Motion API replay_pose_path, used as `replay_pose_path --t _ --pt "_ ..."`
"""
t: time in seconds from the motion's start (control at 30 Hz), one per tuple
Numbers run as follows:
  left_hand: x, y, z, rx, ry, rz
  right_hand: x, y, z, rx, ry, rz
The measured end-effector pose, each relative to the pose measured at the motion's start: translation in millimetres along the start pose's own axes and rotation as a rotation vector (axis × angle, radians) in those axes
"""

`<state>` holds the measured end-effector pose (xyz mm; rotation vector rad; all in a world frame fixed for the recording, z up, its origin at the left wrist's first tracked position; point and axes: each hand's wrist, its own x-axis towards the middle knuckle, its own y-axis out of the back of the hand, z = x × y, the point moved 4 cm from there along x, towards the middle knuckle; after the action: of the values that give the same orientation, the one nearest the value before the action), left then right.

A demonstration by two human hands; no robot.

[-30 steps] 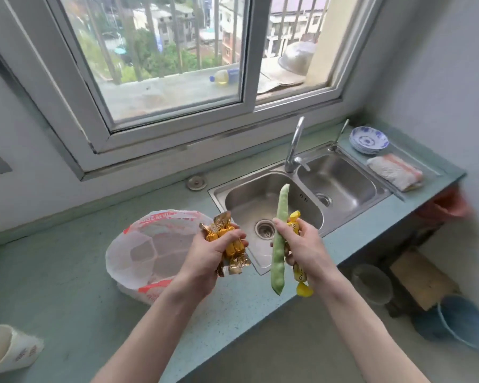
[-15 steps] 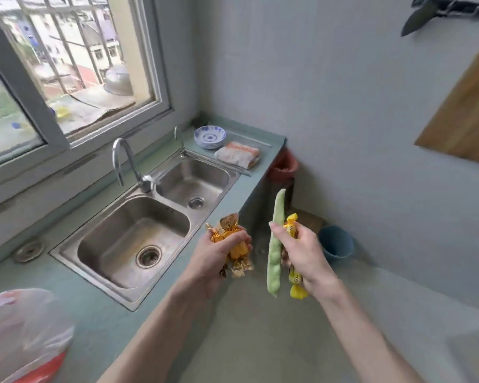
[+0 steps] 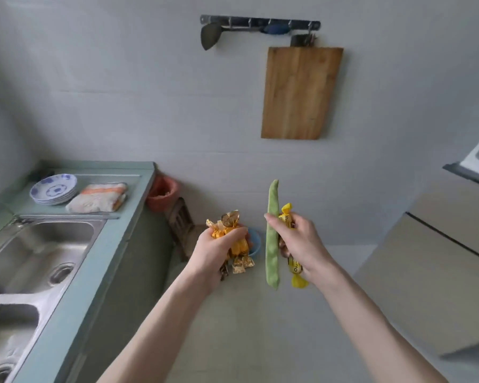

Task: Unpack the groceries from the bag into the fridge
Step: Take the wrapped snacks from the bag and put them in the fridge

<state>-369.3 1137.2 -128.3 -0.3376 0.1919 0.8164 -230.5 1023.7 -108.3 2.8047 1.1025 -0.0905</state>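
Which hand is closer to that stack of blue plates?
Left. The left hand is right of the plates, nearer the counter; the right hand is farther right.

A long green bean pod [image 3: 272, 239] held upright beside a yellow-wrapped candy [image 3: 293, 261] — gold-wrapped candies [image 3: 234, 244] bunched alongside.

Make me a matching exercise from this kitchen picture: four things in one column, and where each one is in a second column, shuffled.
Things
1. green bean pod
2. gold-wrapped candies
3. cutting board
4. stack of plates

Places
A. hanging on the wall
B. on the counter beside the folded cloth
C. held in the right hand
D. held in the left hand

Pairs: 1-C, 2-D, 3-A, 4-B
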Motion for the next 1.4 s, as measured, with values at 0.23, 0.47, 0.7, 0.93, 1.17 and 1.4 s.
replay_pose_path --t 0.23,0.47,0.7,0.93,1.17,1.4 --pt "64 -117 7 0.043 0.044 -0.235 20 114 10 0.096 -0.064 0.265" --pt "133 -230 8 0.128 0.101 -0.461 56 204 7 0.1 -0.056 0.505" --pt "210 -345 21 0.178 0.114 -0.685 108 291 -6 0.108 -0.091 0.701" --pt "277 -456 34 0.257 0.108 -0.887 161 366 -26 0.131 -0.08 0.892" --pt "278 -563 14 0.291 0.182 -1.117 145 442 -25 0.095 -0.079 1.13" --pt "234 -667 -14 0.347 0.208 -1.262 94 517 -17 0.096 -0.056 1.311"
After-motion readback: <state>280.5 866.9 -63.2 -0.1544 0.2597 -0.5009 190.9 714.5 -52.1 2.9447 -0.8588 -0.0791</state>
